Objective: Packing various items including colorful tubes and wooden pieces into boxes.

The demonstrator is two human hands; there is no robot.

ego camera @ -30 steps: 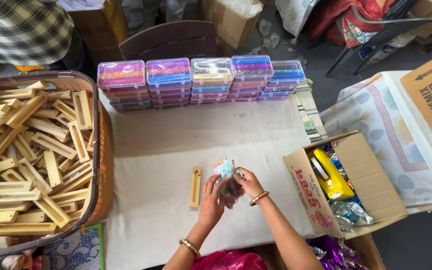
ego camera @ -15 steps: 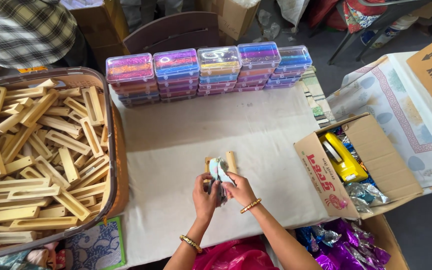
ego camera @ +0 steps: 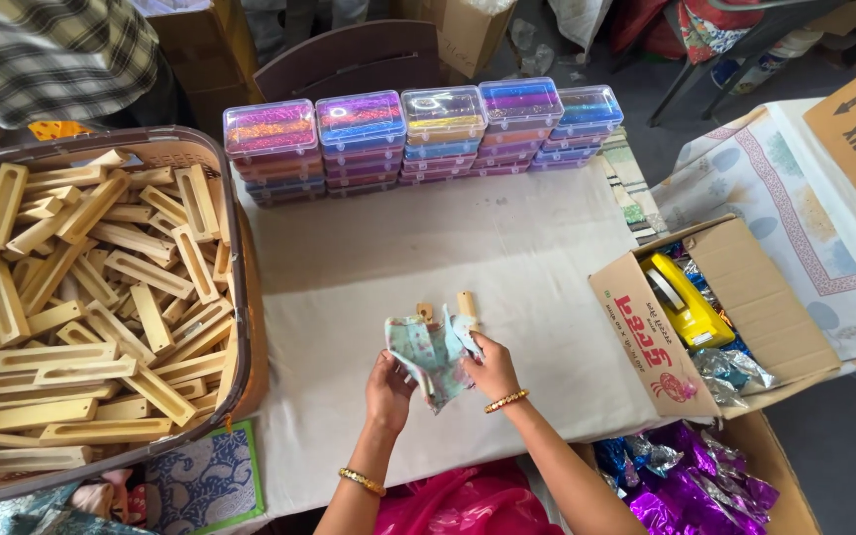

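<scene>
Both hands work at the near middle of the cloth-covered tabletop (ego camera: pixel 398 248): left hand (ego camera: pixel 388 384) and right hand (ego camera: pixel 492 369) have their fingers pinched on a pale patterned wrapper (ego camera: pixel 431 349), spread between them in front of a slotted wooden piece (ego camera: pixel 466 307), apparently so the sheet stays open and clear of the surface. A basket (ego camera: pixel 235 248) of like wooden pieces sits within reach at left; stacks of clear boxes (ego camera: pixel 408 134) with purple, orange and blue glitter contents line the far edge. At right, an open brown carton (ego camera: pixel 745 287) with red print holds a yellow object (ego camera: pixel 686 302) and foil packets.

Cloth-covered table (ego camera: pixel 428 248): stacked boxes (ego camera: pixel 418 134), basket (ego camera: pixel 240 297)
</scene>
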